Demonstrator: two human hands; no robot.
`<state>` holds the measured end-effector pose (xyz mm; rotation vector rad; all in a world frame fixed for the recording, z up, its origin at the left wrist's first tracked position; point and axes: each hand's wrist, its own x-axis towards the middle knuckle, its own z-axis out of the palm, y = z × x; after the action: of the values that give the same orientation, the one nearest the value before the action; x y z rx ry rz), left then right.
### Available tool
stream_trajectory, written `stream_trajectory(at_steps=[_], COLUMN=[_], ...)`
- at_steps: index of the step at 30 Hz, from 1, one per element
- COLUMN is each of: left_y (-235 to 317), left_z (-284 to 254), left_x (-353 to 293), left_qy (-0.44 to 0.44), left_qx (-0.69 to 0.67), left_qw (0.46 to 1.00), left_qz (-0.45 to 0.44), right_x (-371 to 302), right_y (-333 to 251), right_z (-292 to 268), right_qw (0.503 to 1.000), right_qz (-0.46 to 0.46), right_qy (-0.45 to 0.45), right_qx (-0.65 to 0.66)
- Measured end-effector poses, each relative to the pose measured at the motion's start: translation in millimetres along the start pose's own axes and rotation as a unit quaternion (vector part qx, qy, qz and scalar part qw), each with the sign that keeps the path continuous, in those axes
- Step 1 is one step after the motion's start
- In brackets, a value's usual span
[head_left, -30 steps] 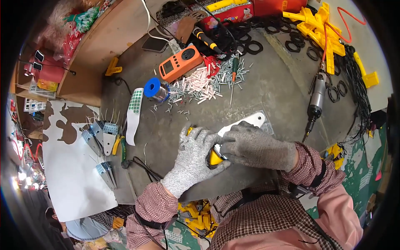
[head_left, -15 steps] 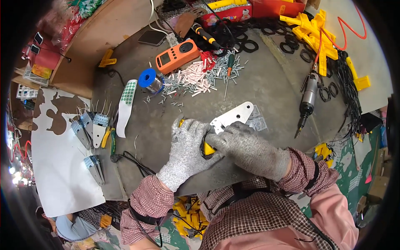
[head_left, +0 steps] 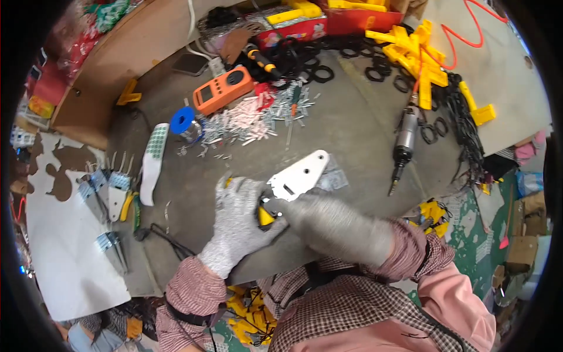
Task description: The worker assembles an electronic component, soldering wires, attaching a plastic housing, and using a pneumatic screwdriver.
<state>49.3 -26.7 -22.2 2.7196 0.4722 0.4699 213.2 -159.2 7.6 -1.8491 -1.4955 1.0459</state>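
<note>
Right hand [head_left: 337, 222], blurred, now covers less of the white plate [head_left: 297, 177]: slot exposed, besides two round holes. Work therefore appears centred on the yellow piece [head_left: 265, 217], held in the curled left hand [head_left: 237, 218] between plate and near edge of the desk [head_left: 366, 141]. Right fingers are at that piece; cannot tell whether they grip. Count: one plate, one yellow piece in hand; toward the far edge, one orange meter [head_left: 223, 91], one blue spool [head_left: 183, 119]; toward the right edge, one power driver [head_left: 406, 136].
</note>
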Motion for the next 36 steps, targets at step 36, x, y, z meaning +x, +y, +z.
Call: stream_trajectory(at_steps=[36], left_y=[3], left_z=[15], left_x=[17], left_qy=[-0.003], left_qx=[-0.005], left_qw=[1.000], left_qz=[-0.011], right_x=[33], right_y=[80], right_z=[-12], right_qw=[0.514], right_qz=[-0.074], right_qy=[0.256], right_qx=[0.815])
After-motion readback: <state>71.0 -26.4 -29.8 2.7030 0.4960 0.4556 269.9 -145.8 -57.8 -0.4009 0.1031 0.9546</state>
